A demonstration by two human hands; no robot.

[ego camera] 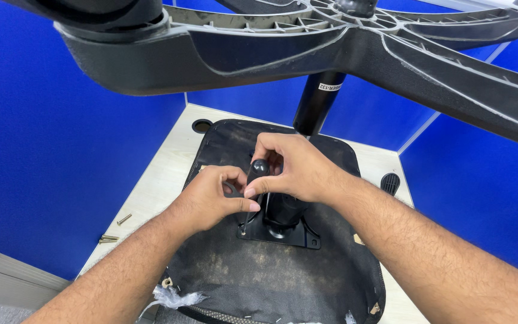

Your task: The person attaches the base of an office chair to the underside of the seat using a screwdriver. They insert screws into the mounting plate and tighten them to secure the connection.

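Observation:
An upturned office chair seat [271, 282] with black fabric underside lies on a pale desk. A black metal mounting plate [283, 231] sits at its middle, with the gas column [318, 102] rising to the star base [259, 42] overhead. My right hand [295, 168] grips the black handle of a screwdriver [258, 171] whose thin shaft runs down to the plate's left corner. My left hand [208, 201] pinches the shaft between thumb and fingers. The tip at the plate is partly hidden.
Several brass-coloured screws [112, 234] lie on the pale desk [157, 180] at the left. A round cable hole [202, 126] and a black oval grommet [390, 182] sit near the desk's back. Blue partition walls [49, 150] enclose the desk. The star base's arms hang close above.

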